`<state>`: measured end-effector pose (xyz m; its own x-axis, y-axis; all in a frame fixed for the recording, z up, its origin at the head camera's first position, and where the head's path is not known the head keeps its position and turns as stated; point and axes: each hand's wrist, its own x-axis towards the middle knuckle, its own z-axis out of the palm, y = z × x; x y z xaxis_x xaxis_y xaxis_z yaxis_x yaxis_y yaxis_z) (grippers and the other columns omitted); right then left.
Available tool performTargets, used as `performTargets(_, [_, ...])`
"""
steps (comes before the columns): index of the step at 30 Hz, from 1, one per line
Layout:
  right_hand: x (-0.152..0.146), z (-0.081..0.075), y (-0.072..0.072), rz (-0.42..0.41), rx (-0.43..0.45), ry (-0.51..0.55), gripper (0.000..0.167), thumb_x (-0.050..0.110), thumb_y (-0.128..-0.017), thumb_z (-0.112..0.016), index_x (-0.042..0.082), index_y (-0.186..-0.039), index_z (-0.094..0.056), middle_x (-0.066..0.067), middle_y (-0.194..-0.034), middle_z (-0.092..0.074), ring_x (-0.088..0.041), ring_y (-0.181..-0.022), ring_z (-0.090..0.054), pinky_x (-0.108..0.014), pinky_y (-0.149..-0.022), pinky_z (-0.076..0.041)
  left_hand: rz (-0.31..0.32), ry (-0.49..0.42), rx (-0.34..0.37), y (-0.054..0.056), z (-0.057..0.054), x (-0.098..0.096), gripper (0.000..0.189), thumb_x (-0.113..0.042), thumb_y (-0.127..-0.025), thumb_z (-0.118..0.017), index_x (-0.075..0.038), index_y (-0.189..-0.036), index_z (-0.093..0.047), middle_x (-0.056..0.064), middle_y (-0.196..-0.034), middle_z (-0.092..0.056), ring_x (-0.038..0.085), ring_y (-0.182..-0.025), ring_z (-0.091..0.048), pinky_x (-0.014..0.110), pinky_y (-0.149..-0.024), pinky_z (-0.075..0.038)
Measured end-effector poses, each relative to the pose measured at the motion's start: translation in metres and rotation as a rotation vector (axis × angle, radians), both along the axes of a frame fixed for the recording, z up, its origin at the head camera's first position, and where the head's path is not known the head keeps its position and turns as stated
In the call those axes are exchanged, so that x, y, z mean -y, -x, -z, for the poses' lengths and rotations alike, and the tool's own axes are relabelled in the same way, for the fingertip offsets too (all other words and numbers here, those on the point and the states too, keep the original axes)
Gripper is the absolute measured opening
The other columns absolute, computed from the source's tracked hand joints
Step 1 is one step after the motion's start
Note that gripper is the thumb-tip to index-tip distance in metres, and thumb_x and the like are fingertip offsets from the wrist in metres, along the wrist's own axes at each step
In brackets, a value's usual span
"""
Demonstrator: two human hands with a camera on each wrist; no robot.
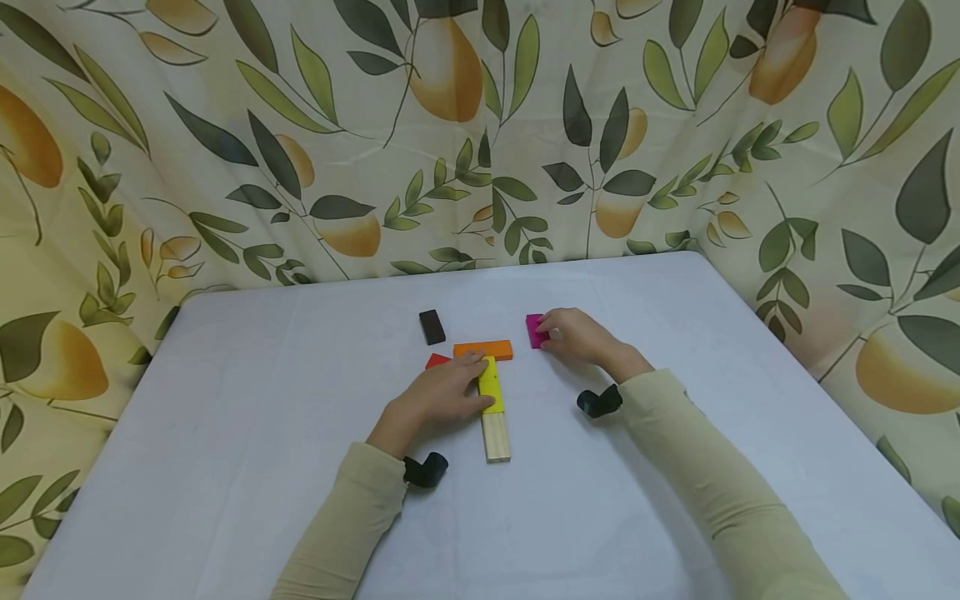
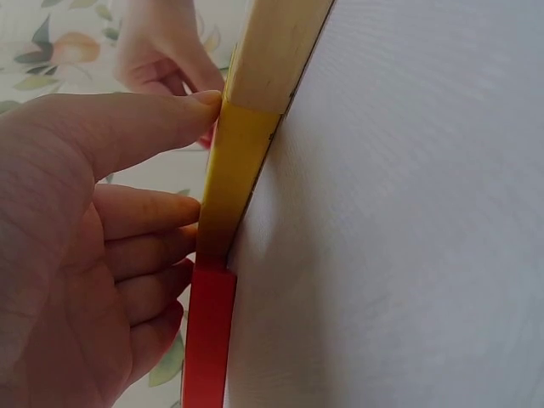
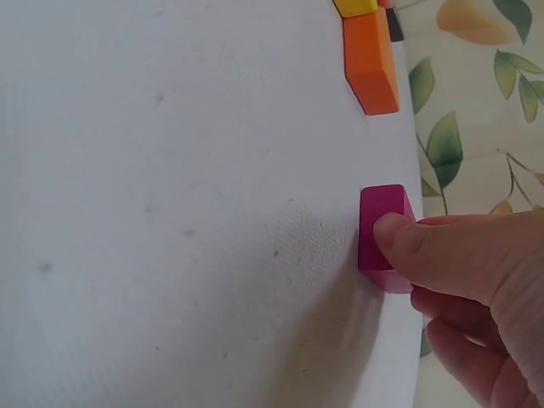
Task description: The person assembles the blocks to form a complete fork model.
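Note:
A yellow block [image 1: 491,387] meets a plain wooden block [image 1: 496,437] end to end, and an orange block [image 1: 483,350] lies crosswise at its far end. My left hand [image 1: 446,387] rests over the yellow block, thumb and fingertips touching its top. Partly under that hand is a red block [image 2: 209,336], whose end meets the yellow one in the left wrist view. To the right of the orange block, my right hand [image 1: 581,335] pinches a magenta block [image 3: 381,229] between thumb and fingers, on or just above the table. Its far side is hidden by the fingers.
A dark brown block [image 1: 432,327] lies alone behind the red one. The white-covered table [image 1: 262,433] reaches back to a curtain [image 1: 450,208] printed with leaves and fruit. Black camera mounts [image 1: 426,471] stick out at both wrists.

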<state>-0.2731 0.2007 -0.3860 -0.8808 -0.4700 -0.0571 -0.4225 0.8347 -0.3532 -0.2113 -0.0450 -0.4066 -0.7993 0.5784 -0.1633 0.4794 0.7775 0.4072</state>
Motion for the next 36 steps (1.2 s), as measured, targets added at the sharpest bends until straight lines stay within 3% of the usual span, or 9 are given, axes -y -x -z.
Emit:
performTargets(19, [0.002,0.004,0.001,-0.064,-0.029,-0.006,0.028,0.000,-0.081,-0.067,-0.005,-0.108,-0.065,-0.019,-0.111,-0.060,-0.033,-0.105,-0.054,-0.042,-0.090,-0.045,0.004,0.001,-0.014,0.001,0.002,-0.001,0.064,-0.045,-0.088,-0.055,-0.010,-0.140,-0.040,0.002,-0.147,-0.031,0.014,-0.135,-0.023,0.034,-0.106,-0.025])
performTargets(36, [0.012,0.006,0.000,-0.045,-0.046,-0.024,0.028,0.002,-0.082,-0.067,-0.003,-0.109,-0.066,-0.016,-0.110,-0.061,-0.031,-0.104,-0.055,-0.041,-0.091,-0.045,0.001,-0.003,-0.011,0.001,0.001,0.000,0.064,-0.045,-0.087,-0.056,-0.010,-0.139,-0.041,0.002,-0.147,-0.031,0.015,-0.135,-0.023,0.035,-0.106,-0.025])
